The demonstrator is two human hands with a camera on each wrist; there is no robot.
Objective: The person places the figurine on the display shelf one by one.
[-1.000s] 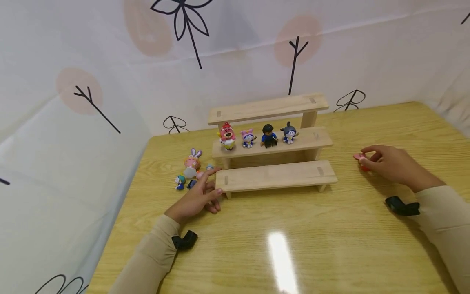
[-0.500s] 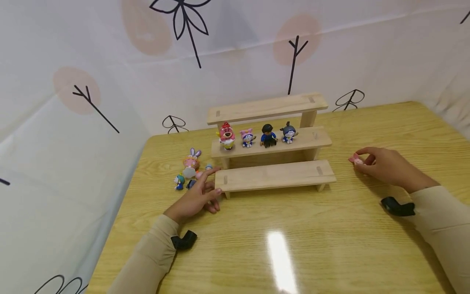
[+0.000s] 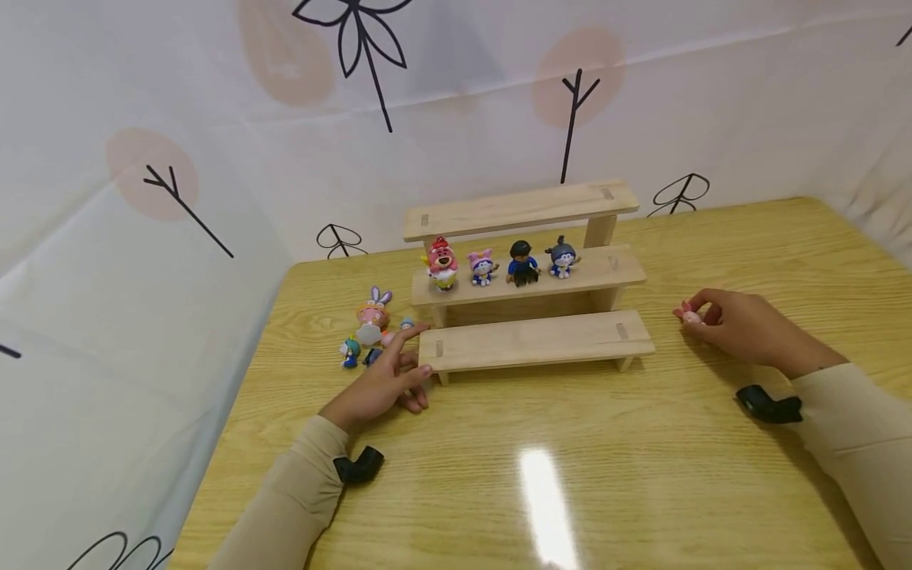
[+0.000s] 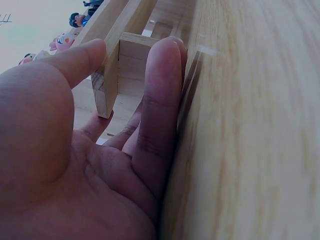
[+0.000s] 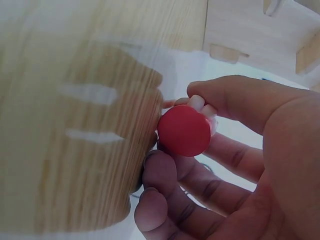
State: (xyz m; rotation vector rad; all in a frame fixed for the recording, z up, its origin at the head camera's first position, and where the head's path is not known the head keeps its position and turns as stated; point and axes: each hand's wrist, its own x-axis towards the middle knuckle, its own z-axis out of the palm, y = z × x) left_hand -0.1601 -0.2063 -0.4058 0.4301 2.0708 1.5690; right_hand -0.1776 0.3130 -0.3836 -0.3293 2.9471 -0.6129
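My left hand (image 3: 381, 381) grips the left end of the lowest step of a three-step wooden display stand (image 3: 534, 342), thumb on the front edge and index finger at the back. The left wrist view shows that board end (image 4: 106, 87) between thumb and index finger. To the right of the stand, my right hand (image 3: 751, 326) pinches a small pink figurine (image 3: 689, 314) low over the table. Its round red base (image 5: 185, 131) faces the right wrist camera. Most of the figurine is hidden by my fingers.
On the middle step stand a pink bear figurine (image 3: 442, 265), a pink-hatted figurine (image 3: 482, 269), a blue-clad figure (image 3: 523, 265) and a dark-haired figurine (image 3: 561, 260). Left of the stand lie several more, including a rabbit-eared one (image 3: 374, 313). A patterned cloth (image 3: 463, 142) hangs behind.
My right hand has shifted slightly left with the pink figurine and turned it, so that more of its pink side shows. The left hand and the stand have stayed put.
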